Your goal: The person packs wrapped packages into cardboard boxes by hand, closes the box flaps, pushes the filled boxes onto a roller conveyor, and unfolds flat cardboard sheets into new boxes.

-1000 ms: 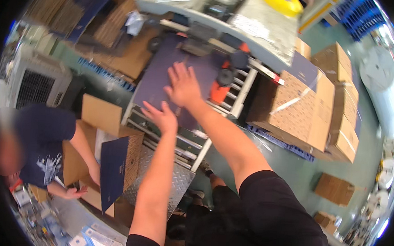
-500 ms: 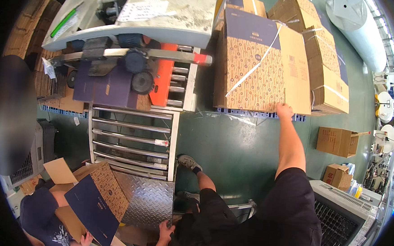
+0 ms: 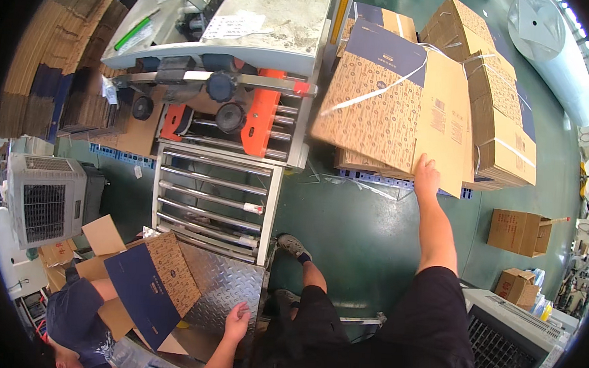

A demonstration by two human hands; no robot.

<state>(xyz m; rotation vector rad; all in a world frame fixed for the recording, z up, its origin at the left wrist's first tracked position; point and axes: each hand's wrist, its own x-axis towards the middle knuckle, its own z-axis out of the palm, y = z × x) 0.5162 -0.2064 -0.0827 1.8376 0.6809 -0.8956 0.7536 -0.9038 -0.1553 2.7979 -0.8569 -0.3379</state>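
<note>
My right hand (image 3: 427,176) grips the near edge of a flattened carton (image 3: 380,108), patterned brown with a dark blue panel. This carton lies skewed on top of a stack, its near left corner sticking out past the cartons below, and a white strap (image 3: 375,93) crosses it. My left hand (image 3: 237,322) hovers over the edge of a diamond-pattern metal plate (image 3: 227,284), holding nothing visible, fingers loosely apart. Left of the plate, a half-folded carton (image 3: 157,287) with blue and patterned panels stands by another person (image 3: 87,320).
A roller conveyor (image 3: 213,196) runs up to a machine with orange guides (image 3: 264,111). More strapped cartons (image 3: 499,95) stand on the right. Open brown boxes (image 3: 517,231) and an air cooler (image 3: 514,339) sit further right. Another cooler (image 3: 45,202) stands left.
The top flattened carton has turned askew on its stack, pulled by my right hand. My left hand has risen and moved left over the plate. The blue carton in the machine has gone from view.
</note>
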